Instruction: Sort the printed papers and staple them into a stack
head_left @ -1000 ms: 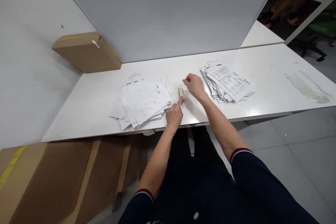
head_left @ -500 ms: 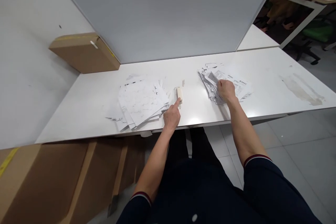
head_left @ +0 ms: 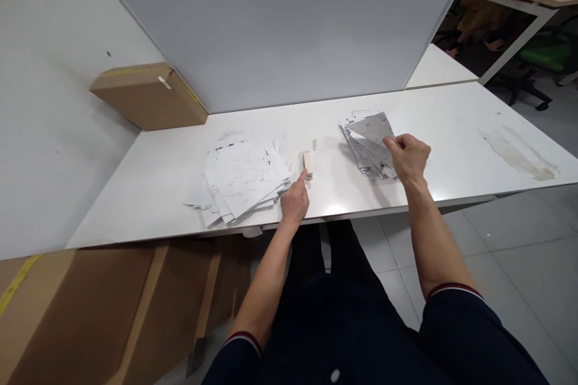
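My right hand (head_left: 409, 158) pinches a sheet of paper (head_left: 372, 131) by its right edge, between thumb and fingers. The sheet is lifted and tilted over a fanned stack of printed papers (head_left: 369, 163). My left hand (head_left: 295, 200) has its index finger stretched out, the tip at the near end of a cream stapler (head_left: 307, 162) lying on the table. That hand is not wrapped around the stapler; its other fingers look bent. To its left spreads a larger loose pile of papers (head_left: 241, 174), mostly blank on top.
The white table (head_left: 456, 132) runs along a grey partition (head_left: 289, 30). A cardboard box (head_left: 144, 99) stands at the back left corner. Larger cardboard boxes (head_left: 81, 307) sit below the table at left. A stain (head_left: 519, 153) marks the right end. A green chair (head_left: 544, 51) is beyond.
My right hand has moved right and turned, pulling up a sheet that now stands folded back over the right stack. My left hand stays by the stapler.
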### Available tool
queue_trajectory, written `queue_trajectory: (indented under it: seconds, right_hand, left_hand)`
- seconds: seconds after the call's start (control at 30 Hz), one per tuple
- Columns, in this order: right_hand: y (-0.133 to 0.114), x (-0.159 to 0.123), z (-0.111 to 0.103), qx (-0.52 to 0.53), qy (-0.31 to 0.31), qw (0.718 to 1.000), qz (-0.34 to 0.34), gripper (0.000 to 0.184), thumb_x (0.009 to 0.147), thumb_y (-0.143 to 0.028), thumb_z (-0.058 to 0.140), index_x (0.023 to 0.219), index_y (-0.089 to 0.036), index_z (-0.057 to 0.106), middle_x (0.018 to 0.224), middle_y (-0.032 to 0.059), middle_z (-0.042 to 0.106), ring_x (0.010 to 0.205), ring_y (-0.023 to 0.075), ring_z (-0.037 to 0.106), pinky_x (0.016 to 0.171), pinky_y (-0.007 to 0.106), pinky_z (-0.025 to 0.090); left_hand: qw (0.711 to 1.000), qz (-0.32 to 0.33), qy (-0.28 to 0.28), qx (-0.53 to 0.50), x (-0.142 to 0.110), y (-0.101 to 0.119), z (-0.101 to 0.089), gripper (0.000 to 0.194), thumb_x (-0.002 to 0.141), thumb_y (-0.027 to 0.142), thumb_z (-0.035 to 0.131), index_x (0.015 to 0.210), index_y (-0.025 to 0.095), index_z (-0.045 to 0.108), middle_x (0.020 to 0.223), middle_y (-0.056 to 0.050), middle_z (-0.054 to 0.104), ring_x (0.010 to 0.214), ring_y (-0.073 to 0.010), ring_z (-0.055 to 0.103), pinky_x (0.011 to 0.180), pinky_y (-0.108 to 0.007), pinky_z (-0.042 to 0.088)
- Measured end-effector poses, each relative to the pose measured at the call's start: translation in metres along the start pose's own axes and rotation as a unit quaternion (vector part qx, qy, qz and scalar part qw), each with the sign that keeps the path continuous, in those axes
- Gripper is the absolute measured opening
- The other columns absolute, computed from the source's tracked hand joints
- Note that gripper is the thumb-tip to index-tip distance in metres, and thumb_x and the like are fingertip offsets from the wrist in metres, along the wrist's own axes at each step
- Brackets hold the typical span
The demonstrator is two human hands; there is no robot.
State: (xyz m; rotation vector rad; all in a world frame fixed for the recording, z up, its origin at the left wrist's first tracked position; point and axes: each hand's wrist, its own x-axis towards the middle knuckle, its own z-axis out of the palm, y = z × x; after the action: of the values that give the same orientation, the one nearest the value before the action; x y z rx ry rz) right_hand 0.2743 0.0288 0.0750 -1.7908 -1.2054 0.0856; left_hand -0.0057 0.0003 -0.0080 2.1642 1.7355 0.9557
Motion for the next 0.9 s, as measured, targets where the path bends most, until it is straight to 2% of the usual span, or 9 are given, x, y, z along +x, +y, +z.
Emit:
queue_trajectory:
  seconds: [0.1,0.17,0.23,0.33,0.4,0.5,0.63,0.77,0.9]
  right_hand:
    - [-0.03,-0.021,-0.024,0.1,-0.003,0.995,-0.017,0.033,0.073,-0.046,0.064,0.058,-0.019,0.052,0.055,-0.0022,0.046,0.053,0.0114,0.04,0.05,0.026,0.032]
    - [-0.043,-0.036,-0.032,0.182,-0.037,0.983,0.003,0.038,0.072,-0.051,0.064,0.058,-0.019,0.05,0.054,-0.0029,0.041,0.052,0.0103,0.037,0.048,0.025,0.029]
    - [-0.047,-0.051,-0.032,0.251,-0.083,0.963,0.041,0.042,0.071,-0.054,0.065,0.057,-0.019,0.047,0.053,-0.0038,0.037,0.05,0.0092,0.033,0.046,0.024,0.027]
    - [-0.038,-0.073,-0.017,0.316,-0.147,0.931,0.112,0.045,0.07,-0.055,0.066,0.055,-0.019,0.043,0.052,-0.0048,0.032,0.049,0.0082,0.028,0.045,0.023,0.023]
    - [-0.028,-0.088,-0.005,0.355,-0.184,0.904,0.151,0.045,0.071,-0.054,0.066,0.055,-0.019,0.041,0.052,-0.0049,0.032,0.05,0.0082,0.027,0.045,0.023,0.023]
    - [-0.014,-0.108,0.008,0.409,-0.229,0.864,0.187,0.043,0.073,-0.051,0.065,0.056,-0.019,0.042,0.054,-0.005,0.033,0.051,0.0083,0.028,0.047,0.023,0.024]
    - [-0.003,-0.125,0.007,0.404,-0.262,0.853,0.201,0.042,0.073,-0.051,0.065,0.058,-0.019,0.043,0.052,-0.0059,0.03,0.05,0.0081,0.025,0.046,0.023,0.021]
    - [0.003,-0.127,-0.004,0.37,-0.278,0.866,0.192,0.04,0.073,-0.052,0.065,0.06,-0.02,0.046,0.053,-0.0055,0.032,0.05,0.0087,0.027,0.047,0.023,0.022]
    - [0.006,-0.122,-0.008,0.359,-0.28,0.872,0.18,0.038,0.074,-0.05,0.064,0.061,-0.02,0.047,0.053,-0.0053,0.035,0.05,0.0088,0.03,0.047,0.023,0.024]
  left_hand:
    - [0.99,-0.023,0.052,-0.133,0.0,0.002,-0.003,0.041,0.091,0.036,0.04,0.126,0.02,0.056,0.094,-0.009,0.068,0.076,-0.0162,0.06,0.074,-0.028,0.045]
    - [0.962,-0.052,0.077,-0.256,-0.001,0.008,-0.007,0.044,0.086,0.044,0.05,0.123,0.02,0.058,0.097,-0.008,0.067,0.08,-0.0156,0.06,0.077,-0.028,0.047]
    - [0.913,-0.084,0.068,-0.393,-0.004,0.019,-0.014,0.05,0.08,0.05,0.059,0.119,0.019,0.06,0.102,-0.009,0.067,0.088,-0.0163,0.061,0.08,-0.028,0.048]
    - [0.815,-0.13,-0.022,-0.564,-0.011,0.039,-0.026,0.053,0.075,0.061,0.058,0.105,0.018,0.068,0.098,-0.009,0.07,0.094,-0.0208,0.064,0.083,-0.032,0.05]
    - [0.753,-0.172,-0.06,-0.632,-0.016,0.049,-0.034,0.055,0.071,0.064,0.06,0.096,0.017,0.07,0.092,-0.01,0.072,0.095,-0.0249,0.065,0.08,-0.035,0.052]
    - [0.699,-0.215,-0.058,-0.68,-0.019,0.056,-0.041,0.053,0.071,0.063,0.061,0.092,0.016,0.07,0.095,-0.01,0.072,0.097,-0.0264,0.065,0.079,-0.035,0.053]
    - [0.682,-0.256,-0.051,-0.683,-0.014,0.052,-0.049,0.055,0.072,0.067,0.056,0.088,0.016,0.069,0.089,-0.008,0.072,0.091,-0.0251,0.067,0.072,-0.034,0.054]
    - [0.705,-0.277,-0.062,-0.649,-0.009,0.047,-0.056,0.031,0.064,0.045,0.074,0.071,0.016,0.068,0.061,0.0,0.066,0.058,-0.0151,0.064,0.052,-0.025,0.049]
    - [0.693,-0.307,-0.102,-0.644,-0.01,0.05,-0.058,0.026,0.062,0.036,0.077,0.06,0.015,0.063,0.052,0.003,0.06,0.048,-0.01,0.057,0.047,-0.021,0.045]
